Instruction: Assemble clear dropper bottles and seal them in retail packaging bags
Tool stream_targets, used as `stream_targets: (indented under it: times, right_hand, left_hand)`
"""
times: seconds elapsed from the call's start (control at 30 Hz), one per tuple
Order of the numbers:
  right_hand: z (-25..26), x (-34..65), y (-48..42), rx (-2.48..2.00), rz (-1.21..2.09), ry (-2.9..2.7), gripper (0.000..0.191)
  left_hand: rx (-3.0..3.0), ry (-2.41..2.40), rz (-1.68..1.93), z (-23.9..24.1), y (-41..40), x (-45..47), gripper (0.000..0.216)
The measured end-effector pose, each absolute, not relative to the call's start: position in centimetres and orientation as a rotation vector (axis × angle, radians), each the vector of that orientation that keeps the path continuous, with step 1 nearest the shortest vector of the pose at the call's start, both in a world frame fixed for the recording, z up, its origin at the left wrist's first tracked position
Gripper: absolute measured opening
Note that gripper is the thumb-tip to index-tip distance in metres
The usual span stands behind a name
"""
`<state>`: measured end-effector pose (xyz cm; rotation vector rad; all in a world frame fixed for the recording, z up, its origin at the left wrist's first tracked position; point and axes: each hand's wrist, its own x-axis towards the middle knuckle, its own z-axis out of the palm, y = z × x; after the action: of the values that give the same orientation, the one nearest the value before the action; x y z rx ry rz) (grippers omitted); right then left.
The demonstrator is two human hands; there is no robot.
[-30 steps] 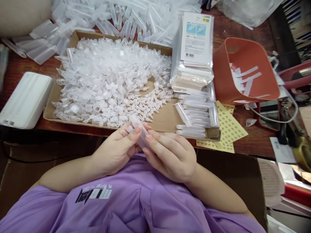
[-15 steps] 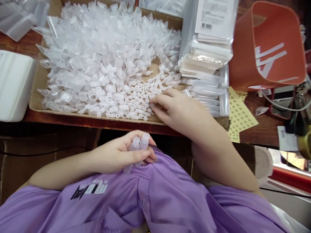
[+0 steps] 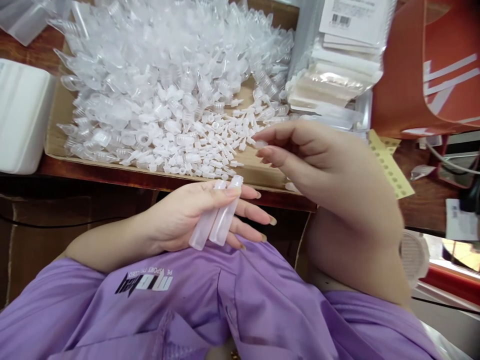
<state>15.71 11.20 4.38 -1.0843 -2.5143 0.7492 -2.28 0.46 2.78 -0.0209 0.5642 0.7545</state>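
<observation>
My left hand [image 3: 195, 207] is palm up above my lap, its thumb pressing two translucent plastic tubes [image 3: 226, 220] side by side against the fingers. Over the front right part of a shallow cardboard box [image 3: 258, 173], my right hand [image 3: 311, 155] pinches a small white plastic piece [image 3: 260, 144] between thumb and forefinger. Its exact shape is mostly covered by the fingertips. Just left of that hand lie many tiny white nozzle-like pieces [image 3: 210, 155], and behind them a big heap of clear plastic caps [image 3: 150, 60] fills the box.
A stack of clear packets with labels [image 3: 348, 45] stands at the box's right end. Beyond it is an orange bin [image 3: 397, 75], with yellow sticker sheets [image 3: 393, 167] below. A white container [image 3: 22, 120] sits on the left of the brown table [image 3: 93, 174].
My right hand has lifted off the small pieces and shifted right, with a white piece in its pinch. My left hand has risen toward the box, its fingers more spread under the tubes.
</observation>
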Motion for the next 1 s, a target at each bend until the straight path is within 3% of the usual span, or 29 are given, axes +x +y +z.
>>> stream_targets:
  times: [0.17,0.3,0.5,0.6,0.83,1.0]
  right_hand:
    - [5.9,17.4,12.1,-0.558,1.015,-2.724,0.029]
    - [6.2,17.9,12.3,-0.382,1.204,-2.839,0.033]
    - [6.8,18.7,11.8,-0.377,1.108,-2.781,0.02]
    - [7.2,18.9,11.5,-0.344,1.169,-2.837,0.023]
    - [7.5,18.5,10.0,-0.518,1.05,-3.018,0.012]
    - [7.1,17.9,9.3,-0.496,1.03,-3.105,0.01]
  left_hand:
    - [0.253,0.607,0.655,2.7,0.2,-2.3,0.019]
    - [0.562,0.732,0.598,3.0,0.2,-2.2,0.015]
    - [0.666,0.838,0.551,3.3,0.5,-1.9,0.019]
    - [0.699,0.866,0.482,3.5,0.7,-1.8,0.019]
    - [0.859,0.859,0.306,3.3,0.9,-1.8,0.036]
    - [0.857,0.914,0.4,2.7,0.6,-1.5,0.028]
